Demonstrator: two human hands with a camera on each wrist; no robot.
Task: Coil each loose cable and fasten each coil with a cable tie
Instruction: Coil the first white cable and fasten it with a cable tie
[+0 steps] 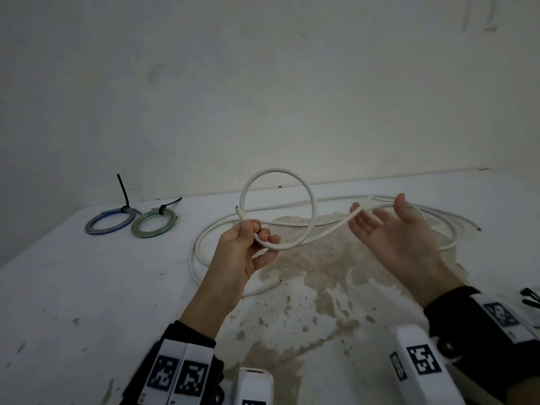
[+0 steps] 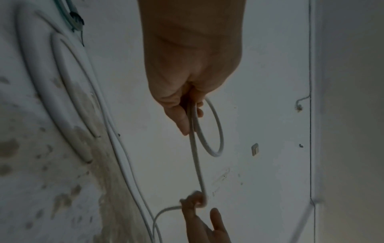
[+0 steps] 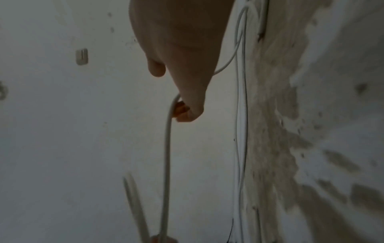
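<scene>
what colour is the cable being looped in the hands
White cable, clearest in the head view.

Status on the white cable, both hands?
Left hand grips one raised loop of white cable. Right hand open, cable running across its fingers. Rest of cable loose on table. Nothing in the way.

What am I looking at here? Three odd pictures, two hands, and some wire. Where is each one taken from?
No machine here: a person works with bare hands and wears three cameras. The wide picture comes from the head; the two dim ones look along each wrist. The left hand grips a white cable, one loop made. The right hand, palm up with fingers nearly straight, supports the next stretch. The rest of the cable lies loose on the stained table. At the back lie a blue coil and a green coil, each already tied.
</scene>
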